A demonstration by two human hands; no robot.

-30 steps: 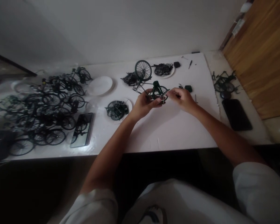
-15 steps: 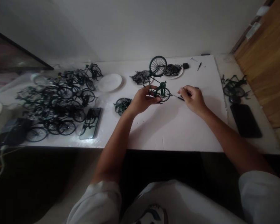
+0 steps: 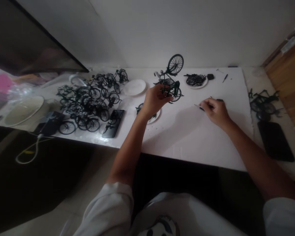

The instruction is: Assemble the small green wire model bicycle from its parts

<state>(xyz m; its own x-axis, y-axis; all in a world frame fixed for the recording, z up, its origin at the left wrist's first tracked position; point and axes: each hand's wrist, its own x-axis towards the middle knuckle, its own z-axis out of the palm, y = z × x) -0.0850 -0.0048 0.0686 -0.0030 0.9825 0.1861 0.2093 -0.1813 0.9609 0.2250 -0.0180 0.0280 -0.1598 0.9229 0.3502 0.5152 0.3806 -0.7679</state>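
A dark green model bicycle (image 3: 175, 89) is gripped in my left hand (image 3: 153, 101), raised over the white board, one wheel pointing up and away. Fingers and thumb close around its lower part and hide some of the frame. To the right, my right hand (image 3: 216, 111) is closed on a small screwdriver (image 3: 200, 107) with a thin metal shaft and dark handle. The shaft points left toward the bicycle but is apart from it. Behind my left wrist, a small plate (image 3: 157, 117) with green bicycle parts is partly hidden.
Many model bicycles (image 3: 88, 103) crowd the left, beside a phone (image 3: 113, 124) and a white plate (image 3: 135, 88). A plate of dark parts (image 3: 198, 86) stands at the back, a pen-like tool (image 3: 225, 78) right of it. Another model bicycle (image 3: 264, 101) and a dark phone-shaped slab (image 3: 275, 141) are far right.
My view has swung left, so the table shifts rightward. The bicycle has tilted slightly in my left hand, and the screwdriver tip has drawn farther from it.
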